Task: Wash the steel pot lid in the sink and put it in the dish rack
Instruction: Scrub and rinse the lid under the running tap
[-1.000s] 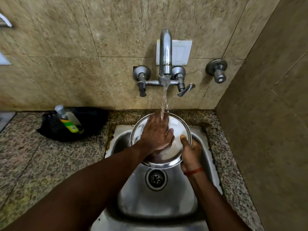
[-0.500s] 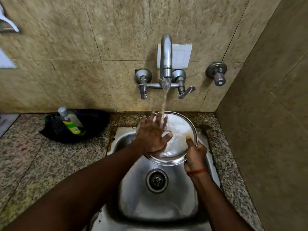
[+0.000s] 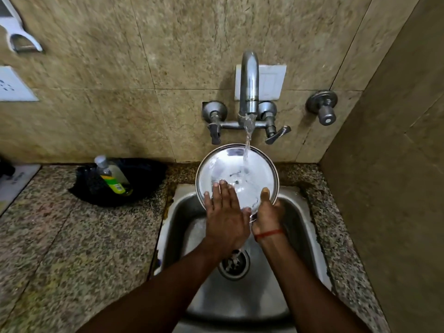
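The round steel pot lid (image 3: pixel 236 168) is held tilted above the back of the steel sink (image 3: pixel 298 227), its inner face toward me, under running water from the wall tap (image 3: pixel 249 87). My right hand (image 3: pixel 268 212) grips the lid's lower right rim, thumb on the inside. My left hand (image 3: pixel 225 212) lies flat with fingers spread on the lid's lower left inner face. The lid's bottom edge is hidden behind both hands. No dish rack is in view.
A soap bottle (image 3: pixel 111 176) rests on a black bag (image 3: pixel 144 181) on the granite counter (image 3: pixel 72 236) left of the sink. The drain (image 3: pixel 234 264) sits below my hands. A tiled wall (image 3: pixel 396 188) rises close on the right. A separate valve (image 3: pixel 323 109) is on the back wall.
The lid has been raised and tilted more upright under the stream. My left hand slid down from the lid's middle to its lower left part; the view shifted downward.
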